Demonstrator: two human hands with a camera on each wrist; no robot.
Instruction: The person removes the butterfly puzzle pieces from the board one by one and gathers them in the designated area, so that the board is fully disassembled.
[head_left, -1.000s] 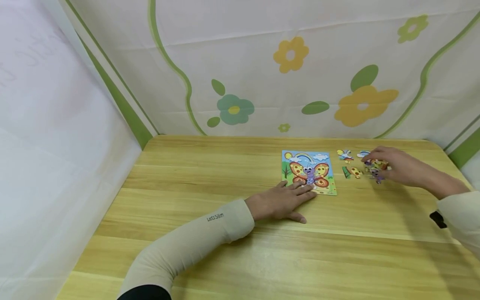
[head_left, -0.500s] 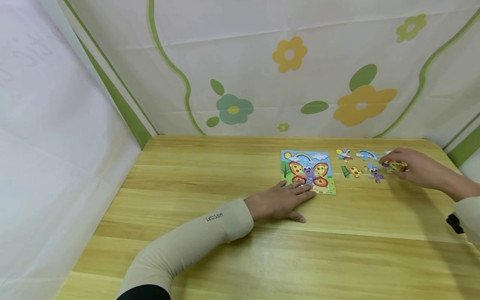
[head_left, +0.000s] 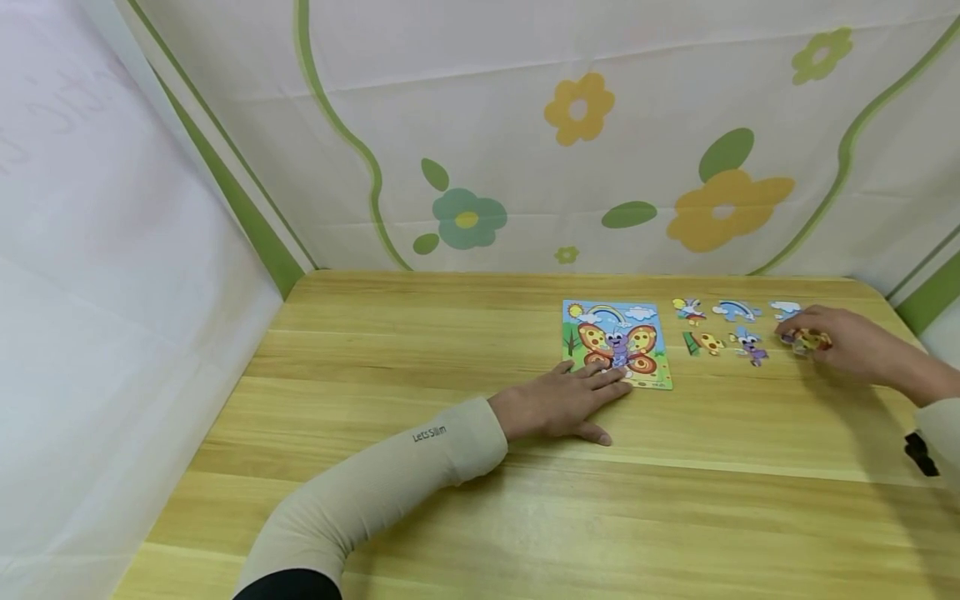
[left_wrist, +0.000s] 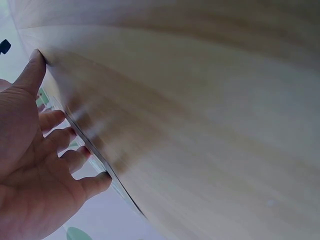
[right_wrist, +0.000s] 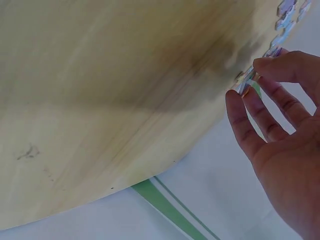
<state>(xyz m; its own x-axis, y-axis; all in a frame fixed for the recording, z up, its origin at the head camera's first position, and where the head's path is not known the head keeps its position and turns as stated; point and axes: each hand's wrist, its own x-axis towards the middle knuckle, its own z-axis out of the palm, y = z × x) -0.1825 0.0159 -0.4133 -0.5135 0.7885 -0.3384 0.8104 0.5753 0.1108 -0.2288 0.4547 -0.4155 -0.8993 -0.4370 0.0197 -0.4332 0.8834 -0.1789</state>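
A loose puzzle piece (head_left: 808, 340), yellow and orange with a knobbed outline, is pinched between the thumb and fingertips of the right hand (head_left: 847, 343) and is held low over the wooden table (head_left: 465, 467), at the right end of a small spread of pieces. In the right wrist view the same piece (right_wrist: 248, 82) is seen edge-on, thin and flat, caught between thumb and fingers.

The left hand (head_left: 558, 404) is laid flat, fingers straight, with the fingertips pressed on the near edge of the butterfly puzzle board (head_left: 617, 342); nothing is gripped by it. The board is steadied in this way just beside the loose pieces.

5 other pieces are laid out to the right of the board: a small bee piece (head_left: 688, 311), a rainbow piece (head_left: 737, 311), a cloud piece (head_left: 785, 309), a spotted wing piece (head_left: 702, 342) and a purple piece (head_left: 748, 344).

The step in hand is judged to be the sorting or setting out of the pieces. For the next move, the pinch would need to be loosened with the piece flat and apart from its neighbours.

The board and pieces look like printed card, glossy and brightly coloured; the table is pale, smooth, striped wood. A flower-printed cloth backdrop (head_left: 585, 133) is hung behind.
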